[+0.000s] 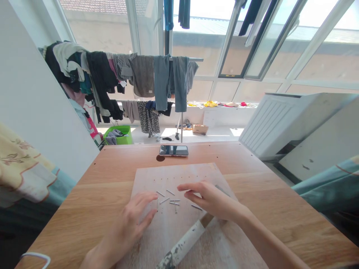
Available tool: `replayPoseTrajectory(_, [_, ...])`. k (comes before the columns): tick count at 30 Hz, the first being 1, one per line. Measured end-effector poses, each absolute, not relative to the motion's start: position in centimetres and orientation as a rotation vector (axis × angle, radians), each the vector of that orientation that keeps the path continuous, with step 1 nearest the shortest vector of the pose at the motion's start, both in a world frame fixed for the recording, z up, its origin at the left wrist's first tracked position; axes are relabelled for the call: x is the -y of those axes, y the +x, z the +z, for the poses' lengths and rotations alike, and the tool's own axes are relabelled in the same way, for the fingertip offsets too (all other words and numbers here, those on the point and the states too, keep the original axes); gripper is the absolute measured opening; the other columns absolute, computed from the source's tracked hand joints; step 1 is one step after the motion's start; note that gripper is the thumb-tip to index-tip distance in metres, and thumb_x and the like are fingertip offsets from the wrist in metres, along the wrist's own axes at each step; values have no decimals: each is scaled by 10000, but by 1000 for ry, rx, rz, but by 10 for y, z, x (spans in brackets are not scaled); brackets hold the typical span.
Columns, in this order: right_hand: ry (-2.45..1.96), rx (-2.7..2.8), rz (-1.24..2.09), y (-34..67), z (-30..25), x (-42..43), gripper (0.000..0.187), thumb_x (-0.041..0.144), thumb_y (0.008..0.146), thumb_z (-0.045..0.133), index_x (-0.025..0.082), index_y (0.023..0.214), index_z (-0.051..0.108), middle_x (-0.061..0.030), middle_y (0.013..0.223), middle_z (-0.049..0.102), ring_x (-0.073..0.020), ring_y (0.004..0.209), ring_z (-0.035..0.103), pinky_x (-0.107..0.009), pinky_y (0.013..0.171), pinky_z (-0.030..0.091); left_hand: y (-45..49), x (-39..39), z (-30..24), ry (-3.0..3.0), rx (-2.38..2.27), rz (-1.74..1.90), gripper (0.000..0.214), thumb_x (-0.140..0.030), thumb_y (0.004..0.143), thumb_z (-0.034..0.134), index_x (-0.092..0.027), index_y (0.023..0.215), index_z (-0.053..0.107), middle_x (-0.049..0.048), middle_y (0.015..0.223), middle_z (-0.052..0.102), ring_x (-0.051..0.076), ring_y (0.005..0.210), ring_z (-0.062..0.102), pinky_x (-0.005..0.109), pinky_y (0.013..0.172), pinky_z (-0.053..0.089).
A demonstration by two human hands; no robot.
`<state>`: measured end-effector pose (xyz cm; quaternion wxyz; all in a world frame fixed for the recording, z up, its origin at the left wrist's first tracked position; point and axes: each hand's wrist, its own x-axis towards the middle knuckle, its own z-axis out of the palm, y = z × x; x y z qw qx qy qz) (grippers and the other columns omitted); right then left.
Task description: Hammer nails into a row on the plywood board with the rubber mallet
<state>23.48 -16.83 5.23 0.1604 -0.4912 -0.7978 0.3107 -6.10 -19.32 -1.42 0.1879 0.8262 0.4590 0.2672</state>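
Note:
My left hand (137,215) is over the left part of a pale wooden board (179,172), thumb and fingers apart, holding nothing. Several loose nails (165,200) lie scattered between my hands, one of them close to my left fingertips. My right hand (206,197) hovers on the other side, fingers stretched out toward the left, with nothing in them. Beneath my right hand and wrist rests what looks like a hammer, its white, paint-spotted handle (185,241) slanting toward me. Its grey head end is partly hidden by the hand. Small dark dots run in a row near the board's far edge.
A smartphone (174,150) lies beyond the board on the wooden table (101,194), beside a dark round hole. A white cable (36,254) is at the near left corner. Behind the table stand a clothes rack with laundry (143,74) and a green basket (125,138).

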Motion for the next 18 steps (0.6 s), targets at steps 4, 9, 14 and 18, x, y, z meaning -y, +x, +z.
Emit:
replayPoseTrajectory(4, [-1548,2359,652,229,55,169,239,219,963,544,201,1068,758,-75,1022,789,-214,932,710,-322,831,509,-72,204,-23,2480,-1279,893,234,-269,994,549,-265,1202,655,45,1246,708,212,1196,655,370,1034,561])
replayPoseTrajectory(9, [-1716,2525,524,228,50,169,149,41,687,638,139,667,748,-133,720,759,-249,660,691,-286,557,389,-89,224,-31,2555,-1311,1060,199,-246,976,569,-247,1155,656,40,1179,725,191,1154,671,292,988,576])
replayPoseTrajectory(14, [-1642,2560,520,209,48,158,160,50,688,629,156,637,737,-90,660,750,-206,610,669,-266,527,366,-98,242,-39,2595,-1363,1076,210,-309,986,573,-251,1172,652,35,1197,719,178,1158,669,252,1008,556])
replayPoseTrajectory(18, [-1505,2484,547,192,50,152,159,174,867,613,206,832,765,-11,788,767,-148,713,679,-233,665,472,-102,256,-50,2629,-1484,1115,270,-408,991,563,-255,1196,650,40,1238,702,176,1131,683,244,1013,547])
